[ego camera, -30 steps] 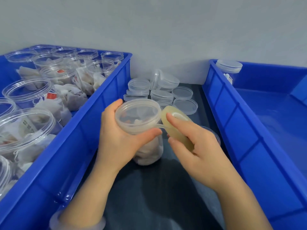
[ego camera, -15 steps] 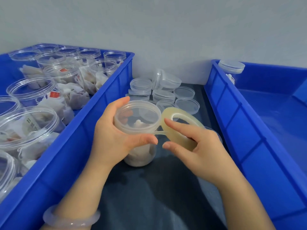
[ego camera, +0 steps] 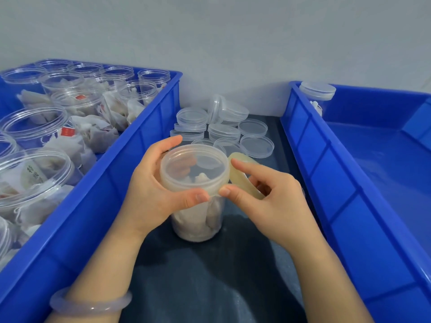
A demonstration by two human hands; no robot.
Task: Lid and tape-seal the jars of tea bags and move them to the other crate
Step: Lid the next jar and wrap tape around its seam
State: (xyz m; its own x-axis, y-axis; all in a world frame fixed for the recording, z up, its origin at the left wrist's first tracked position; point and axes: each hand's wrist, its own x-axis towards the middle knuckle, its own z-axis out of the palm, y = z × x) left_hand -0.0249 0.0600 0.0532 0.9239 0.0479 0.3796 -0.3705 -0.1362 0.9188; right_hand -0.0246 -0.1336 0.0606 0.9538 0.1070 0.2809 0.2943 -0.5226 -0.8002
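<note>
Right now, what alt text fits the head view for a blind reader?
A left hand grips a lidded jar of tea bags; the right hand holds a tape roll at its lid. A blue left crate holds open jars, a blue right crate one closed jar, and loose lids lie behind.

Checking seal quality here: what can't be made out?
Head view: whether the tape end sticks to the jar; thumbs of the left hand and right hand cover it.
Head view: tape roll, partly behind the right hand's grip.
Head view: body of the far lidded jar, behind the right crate wall.
Head view: left crate, jar count cut by the left edge.
</note>
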